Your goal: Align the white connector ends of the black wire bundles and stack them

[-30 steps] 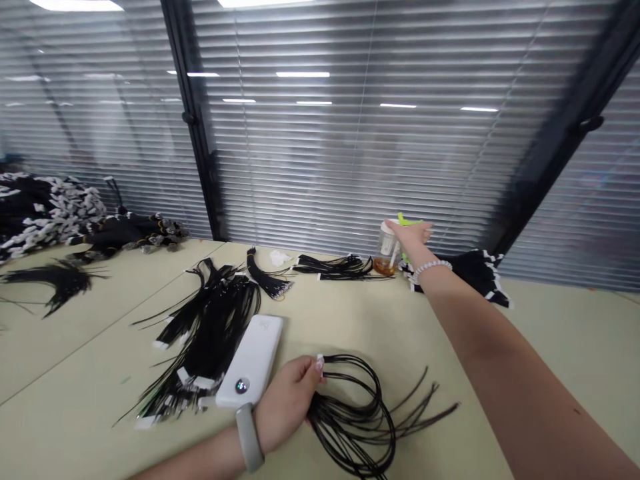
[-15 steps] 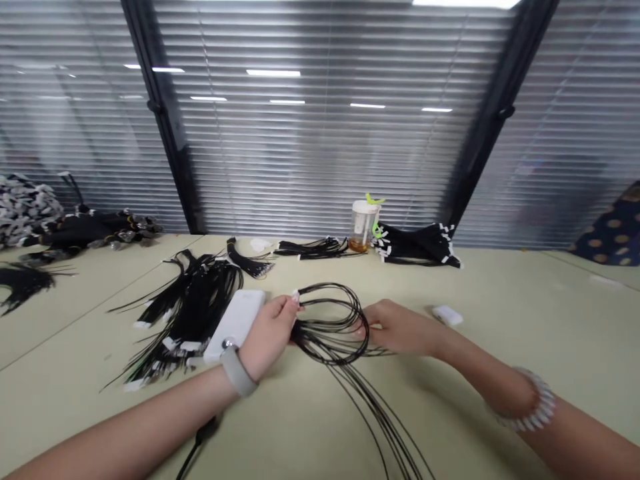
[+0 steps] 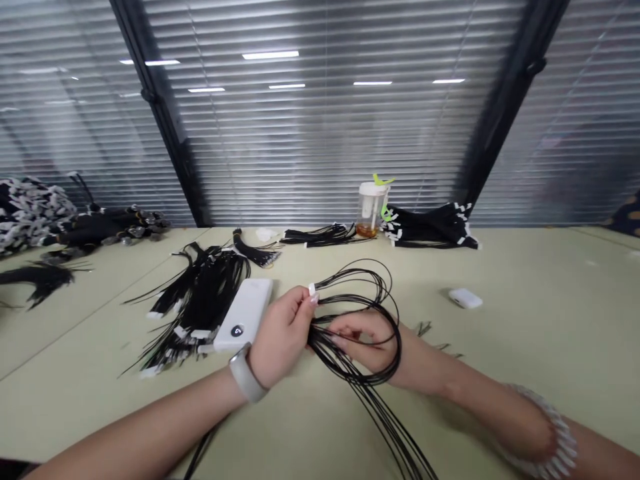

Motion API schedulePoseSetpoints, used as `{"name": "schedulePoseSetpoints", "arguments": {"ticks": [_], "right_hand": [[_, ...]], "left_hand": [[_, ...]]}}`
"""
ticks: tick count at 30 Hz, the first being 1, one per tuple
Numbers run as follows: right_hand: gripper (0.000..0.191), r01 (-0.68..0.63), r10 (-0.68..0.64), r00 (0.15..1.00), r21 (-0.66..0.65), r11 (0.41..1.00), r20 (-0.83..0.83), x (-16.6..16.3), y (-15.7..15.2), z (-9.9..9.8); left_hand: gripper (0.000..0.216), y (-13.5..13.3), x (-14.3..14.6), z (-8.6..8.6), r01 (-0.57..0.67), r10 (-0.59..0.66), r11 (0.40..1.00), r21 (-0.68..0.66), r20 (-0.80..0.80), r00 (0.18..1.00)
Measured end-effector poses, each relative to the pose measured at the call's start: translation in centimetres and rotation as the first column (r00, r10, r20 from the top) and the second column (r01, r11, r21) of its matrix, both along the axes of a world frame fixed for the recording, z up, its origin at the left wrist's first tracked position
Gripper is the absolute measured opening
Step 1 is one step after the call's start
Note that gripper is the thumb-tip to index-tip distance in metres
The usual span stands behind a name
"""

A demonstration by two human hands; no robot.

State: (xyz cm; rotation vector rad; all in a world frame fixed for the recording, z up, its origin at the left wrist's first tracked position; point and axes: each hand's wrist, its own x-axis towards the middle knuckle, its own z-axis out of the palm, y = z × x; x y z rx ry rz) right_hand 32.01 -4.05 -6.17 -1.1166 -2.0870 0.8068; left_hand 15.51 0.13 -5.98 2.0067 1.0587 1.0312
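A bundle of thin black cables [image 3: 367, 381] is coiled into loops in front of me, its long loose strands trailing toward the near edge. My left hand [image 3: 286, 330] pinches the bundle's gathered end, where a small white connector [image 3: 313, 289] shows above the thumb. On the right, my right hand [image 3: 367, 340] reaches into the loops, and cables pass across it. Its thumb and fingertips close together on strands close to the left hand. Which strands lie between the fingertips is partly hidden.
A white power bank [image 3: 247, 313] lies beside a pile of black cables [image 3: 210, 293] on the left. At the back stand a clear cup [image 3: 367, 210] and a cable stack [image 3: 433, 227]. A small white case [image 3: 465, 298] rests at right on the table [image 3: 540, 320].
My right hand has moved from the coil's outer right side into the loops, its fingertips closer to my left hand. The loops have spread wider. The view has shifted slightly.
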Motion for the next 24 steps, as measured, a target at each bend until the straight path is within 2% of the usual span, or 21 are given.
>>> {"name": "schedulePoseSetpoints", "arguments": {"ticks": [3, 6, 10, 14, 18, 21, 23, 24], "right_hand": [[0.016, 0.037, -0.042, 0.988, -0.031, 0.999, -0.151, 0.0, -1.0, -0.1], [0.012, 0.152, -0.168, 0.952, -0.083, 0.985, -0.256, 0.1, -1.6, -0.4], [0.018, 0.327, -0.361, 0.892, -0.161, 0.931, -0.272, 0.3, -1.6, -0.8], [0.026, 0.389, -0.427, 0.867, -0.189, 0.902, -0.256, 0.4, -1.5, -0.7], [0.027, 0.432, -0.479, 0.814, -0.209, 0.877, -0.328, 0.4, -1.8, -0.4], [0.029, 0.502, -0.509, 0.812, -0.101, 0.859, -0.286, 0.7, -2.2, -0.1], [0.036, 0.581, -0.555, 0.804, 0.08, 0.81, -0.212, 1.2, -2.4, 0.1], [0.039, 0.614, -0.586, 0.789, 0.19, 0.766, -0.184, 1.4, -2.4, 0.3]], "left_hand": [[0.027, -0.1, -0.1, -0.9, 0.057, -0.047, 0.987, -0.15, 0.073, 0.996], [0.028, -0.3, 0.1, -1.3, 0.089, -0.059, 0.974, -0.207, 0.147, 0.987], [0.029, -0.6, 0.3, -1.1, 0.11, -0.051, 0.959, -0.261, 0.221, 0.974], [0.03, -0.8, 0.3, -1.1, 0.129, -0.059, 0.948, -0.29, 0.238, 0.97], [0.03, -0.6, 0.3, -1.2, 0.11, -0.04, 0.949, -0.295, 0.234, 0.971], [0.03, -0.5, 0.3, -1.3, 0.093, -0.024, 0.95, -0.297, 0.23, 0.973], [0.03, -0.4, 0.3, -1.4, 0.083, -0.017, 0.953, -0.29, 0.225, 0.974], [0.03, -0.4, 0.3, -1.3, 0.08, -0.015, 0.956, -0.282, 0.226, 0.974]]}}
